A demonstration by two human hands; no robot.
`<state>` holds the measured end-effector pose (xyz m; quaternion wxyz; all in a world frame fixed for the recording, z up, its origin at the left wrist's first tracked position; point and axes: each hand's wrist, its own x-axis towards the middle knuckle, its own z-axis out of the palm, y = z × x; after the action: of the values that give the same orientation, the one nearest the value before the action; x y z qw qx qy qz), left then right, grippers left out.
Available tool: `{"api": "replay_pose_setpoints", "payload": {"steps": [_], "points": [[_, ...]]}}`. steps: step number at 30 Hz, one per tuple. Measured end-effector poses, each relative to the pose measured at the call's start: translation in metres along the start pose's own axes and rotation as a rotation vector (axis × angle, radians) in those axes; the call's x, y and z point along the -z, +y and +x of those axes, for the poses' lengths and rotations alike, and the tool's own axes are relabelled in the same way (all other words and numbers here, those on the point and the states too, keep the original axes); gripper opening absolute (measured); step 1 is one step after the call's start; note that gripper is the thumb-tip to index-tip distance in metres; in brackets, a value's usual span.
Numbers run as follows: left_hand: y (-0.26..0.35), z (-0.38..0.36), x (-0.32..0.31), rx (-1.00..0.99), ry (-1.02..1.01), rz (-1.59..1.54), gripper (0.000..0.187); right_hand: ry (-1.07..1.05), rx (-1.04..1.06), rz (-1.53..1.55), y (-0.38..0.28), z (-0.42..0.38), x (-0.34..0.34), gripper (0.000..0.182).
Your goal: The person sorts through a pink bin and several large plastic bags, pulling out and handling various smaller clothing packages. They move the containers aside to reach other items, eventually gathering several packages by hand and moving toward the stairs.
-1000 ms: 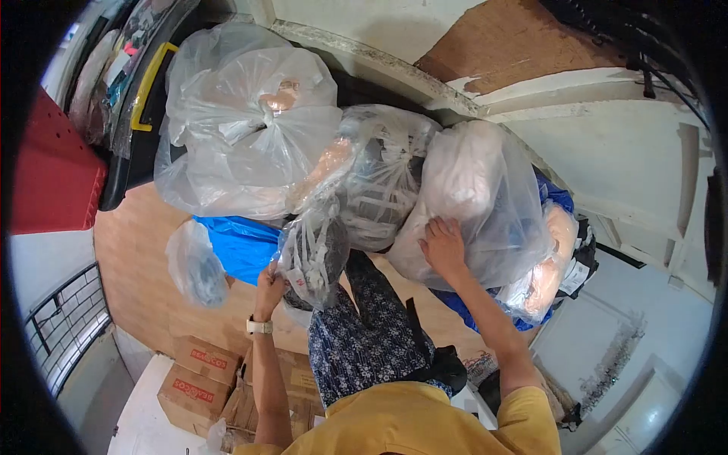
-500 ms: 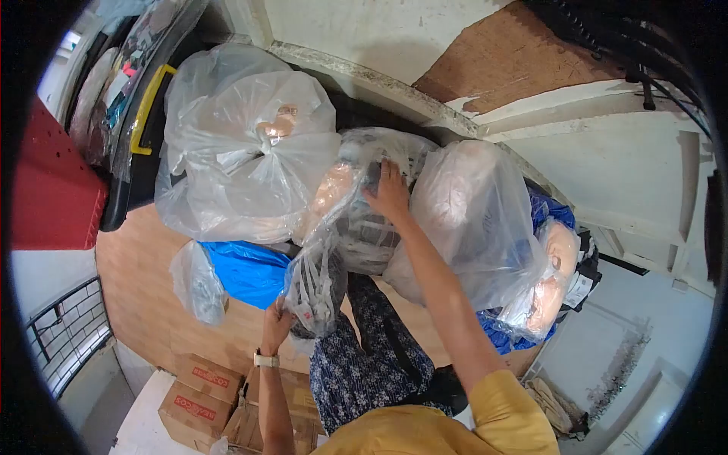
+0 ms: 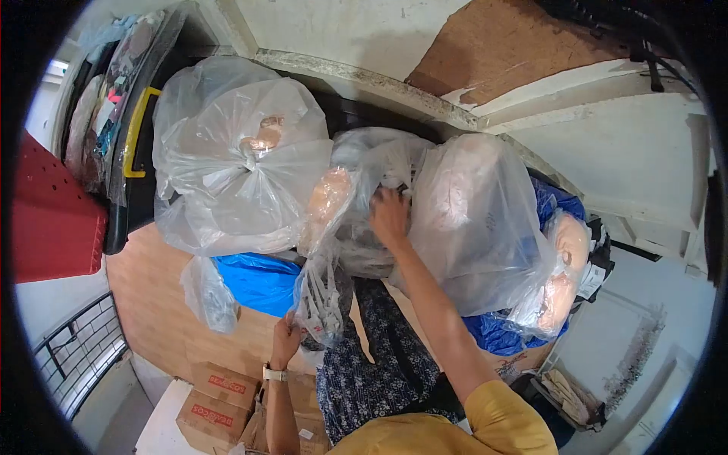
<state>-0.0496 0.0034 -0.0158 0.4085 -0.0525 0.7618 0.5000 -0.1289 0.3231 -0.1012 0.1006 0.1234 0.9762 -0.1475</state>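
My left hand (image 3: 285, 338), with a pale watch at its wrist, is closed on the lower edge of a clear plastic bag (image 3: 322, 292) holding dark items. Farther up, my right hand (image 3: 390, 214) reaches onto the middle clear bag (image 3: 364, 246) of dark and grey contents, its fingers curled into the plastic. What its fingertips hold, if anything, is hidden. A large knotted clear bag (image 3: 235, 174) lies to the left, with a peach-coloured wrapped piece (image 3: 329, 199) beside it. Another big translucent bag (image 3: 478, 227) rests just right of my right hand.
A blue bag (image 3: 258, 284) and a small clear bag (image 3: 208, 294) lie on the wooden floor (image 3: 152, 303). Cardboard boxes (image 3: 216, 413) stand at the lower left. A red perforated container (image 3: 57, 216) is at the far left. Blue-wrapped bundles (image 3: 500, 334) sit at the right.
My right hand has moved slightly down and its fingers have curled more into the middle bag. My left hand keeps its hold. The view has shifted a little.
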Motion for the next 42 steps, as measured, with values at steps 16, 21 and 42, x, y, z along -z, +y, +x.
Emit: {"api": "replay_pose_setpoints", "payload": {"steps": [16,21,42], "points": [[0.001,0.0,-0.005,0.037,-0.035,0.078,0.041,-0.053,-0.235,0.103,0.02,0.018,-0.004,0.049],[-0.013,0.0,-0.009,-0.007,-0.007,-0.007,0.041,-0.031,-0.131,0.089,0.029,0.02,-0.004,0.057],[0.046,0.081,-0.04,-0.318,0.049,0.563,0.035,0.008,-0.037,0.101,0.013,0.017,-0.038,0.04]]}}
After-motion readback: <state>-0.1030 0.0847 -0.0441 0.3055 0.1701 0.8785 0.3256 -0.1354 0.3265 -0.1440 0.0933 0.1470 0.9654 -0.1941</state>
